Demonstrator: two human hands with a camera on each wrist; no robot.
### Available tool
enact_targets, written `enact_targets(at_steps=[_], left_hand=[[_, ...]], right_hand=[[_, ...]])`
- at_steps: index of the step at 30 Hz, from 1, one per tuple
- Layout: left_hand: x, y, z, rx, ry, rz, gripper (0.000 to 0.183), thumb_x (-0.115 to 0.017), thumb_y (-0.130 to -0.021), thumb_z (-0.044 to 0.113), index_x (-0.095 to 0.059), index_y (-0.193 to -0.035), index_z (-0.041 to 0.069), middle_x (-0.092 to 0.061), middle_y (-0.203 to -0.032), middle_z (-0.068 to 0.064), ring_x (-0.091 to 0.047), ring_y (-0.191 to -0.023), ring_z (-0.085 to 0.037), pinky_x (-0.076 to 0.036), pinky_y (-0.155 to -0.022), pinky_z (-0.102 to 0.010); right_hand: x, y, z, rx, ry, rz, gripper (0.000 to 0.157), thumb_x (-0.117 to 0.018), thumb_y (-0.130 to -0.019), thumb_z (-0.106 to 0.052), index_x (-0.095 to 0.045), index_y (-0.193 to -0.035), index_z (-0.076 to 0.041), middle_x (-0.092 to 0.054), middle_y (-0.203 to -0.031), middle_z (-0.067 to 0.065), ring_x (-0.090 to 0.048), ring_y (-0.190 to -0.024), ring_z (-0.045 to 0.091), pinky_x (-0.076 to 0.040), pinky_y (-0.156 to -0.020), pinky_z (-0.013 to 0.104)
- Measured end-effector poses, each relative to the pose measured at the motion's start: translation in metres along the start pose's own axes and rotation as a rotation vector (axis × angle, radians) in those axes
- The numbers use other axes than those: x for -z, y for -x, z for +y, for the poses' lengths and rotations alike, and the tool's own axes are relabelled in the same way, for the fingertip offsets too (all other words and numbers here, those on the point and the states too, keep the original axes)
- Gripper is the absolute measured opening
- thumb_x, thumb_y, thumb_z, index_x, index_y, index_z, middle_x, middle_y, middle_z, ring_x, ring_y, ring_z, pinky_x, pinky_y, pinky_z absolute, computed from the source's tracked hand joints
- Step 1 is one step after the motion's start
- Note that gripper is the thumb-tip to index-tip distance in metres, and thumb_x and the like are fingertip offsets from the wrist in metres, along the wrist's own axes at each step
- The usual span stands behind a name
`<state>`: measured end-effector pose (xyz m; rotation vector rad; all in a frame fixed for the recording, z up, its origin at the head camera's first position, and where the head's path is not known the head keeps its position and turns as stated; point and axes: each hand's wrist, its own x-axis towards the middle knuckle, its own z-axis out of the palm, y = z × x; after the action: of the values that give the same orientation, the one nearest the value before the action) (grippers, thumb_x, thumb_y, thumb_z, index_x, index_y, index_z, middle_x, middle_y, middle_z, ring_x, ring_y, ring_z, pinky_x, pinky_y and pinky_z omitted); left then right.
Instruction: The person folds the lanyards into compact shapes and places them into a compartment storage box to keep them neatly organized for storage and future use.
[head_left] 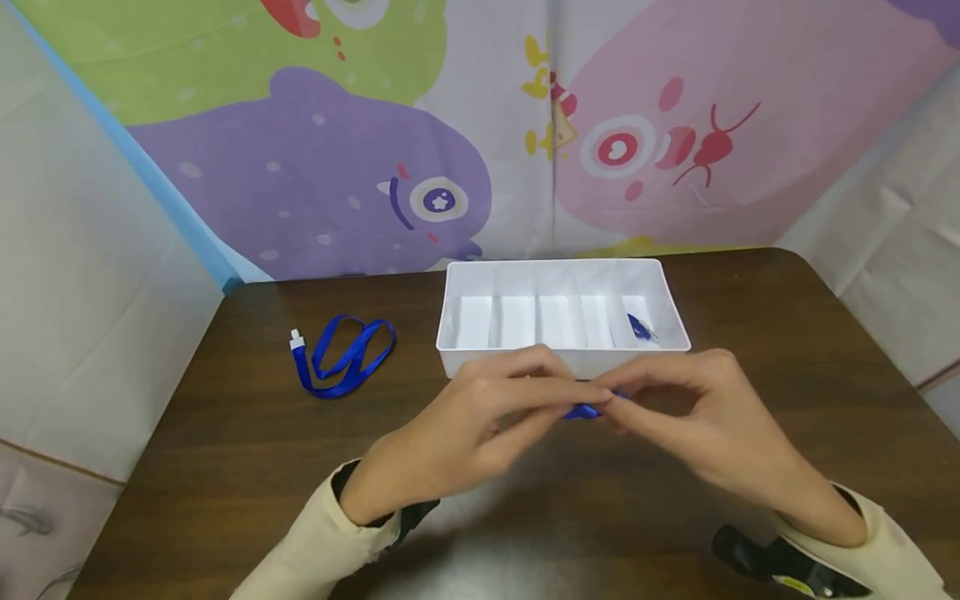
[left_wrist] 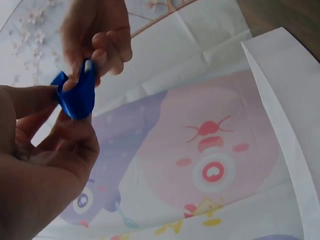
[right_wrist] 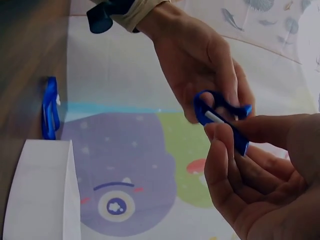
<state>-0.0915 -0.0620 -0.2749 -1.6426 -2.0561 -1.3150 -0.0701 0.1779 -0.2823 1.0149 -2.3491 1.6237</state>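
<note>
Over the front edge of the white tray, my left hand (head_left: 465,425) and right hand (head_left: 712,425) meet at the fingertips. Between them they pinch a blue lanyard (left_wrist: 79,102), its strap bent into a small loop. In the right wrist view a white plastic piece (right_wrist: 214,116) shows on the strap, close to my right fingertips. Left fingers reach into the curve of the loop there. From the head view, only a bit of blue strap (head_left: 581,412) shows, the rest hidden by the fingers.
A second blue lanyard (head_left: 352,358) with a white clip (head_left: 297,339) lies loosely looped on the table, left of the tray. The divided white tray (head_left: 495,362) stands at the back; its rightmost compartment holds a small blue item (head_left: 639,327). Printed cloth hangs behind the table.
</note>
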Motion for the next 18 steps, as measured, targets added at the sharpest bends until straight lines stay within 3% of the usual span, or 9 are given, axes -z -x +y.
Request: enact_targets(at_steps=[5, 9, 18], left_hand=[[-0.007, 0.0, -0.001, 0.066, -0.028, 0.068, 0.016, -0.061, -0.096, 0.002, -0.066, -0.112, 0.005, -0.07, -0.101, 0.0, -0.059, -0.088, -0.002, -0.048, -0.077, -0.017], [-0.011, 0.001, -0.002, 0.127, -0.033, 0.129, 0.008, -0.065, -0.094, 0.004, -0.064, -0.101, 0.007, -0.068, -0.092, 0.003, -0.053, -0.078, -0.001, -0.043, -0.065, -0.018], [-0.021, -0.002, 0.002, 0.066, -0.172, 0.305, 0.013, -0.068, -0.083, -0.004, -0.063, -0.085, 0.008, -0.059, -0.088, 0.0, -0.052, -0.075, -0.006, -0.042, -0.059, -0.02]], right_hand=[[-0.005, 0.0, -0.003, -0.009, -0.02, 0.055, 0.028, -0.072, -0.085, 0.01, -0.076, -0.103, -0.01, -0.075, -0.087, 0.001, -0.071, -0.071, 0.018, -0.058, -0.067, 0.029], [-0.008, 0.0, -0.002, -0.005, -0.025, 0.096, 0.027, -0.071, -0.085, 0.01, -0.077, -0.102, -0.01, -0.075, -0.086, 0.003, -0.071, -0.071, 0.019, -0.058, -0.067, 0.028], [-0.011, 0.001, -0.002, -0.039, -0.119, 0.087, 0.025, -0.065, -0.091, 0.01, -0.075, -0.107, -0.007, -0.074, -0.091, 0.008, -0.071, -0.076, 0.02, -0.059, -0.071, 0.032]])
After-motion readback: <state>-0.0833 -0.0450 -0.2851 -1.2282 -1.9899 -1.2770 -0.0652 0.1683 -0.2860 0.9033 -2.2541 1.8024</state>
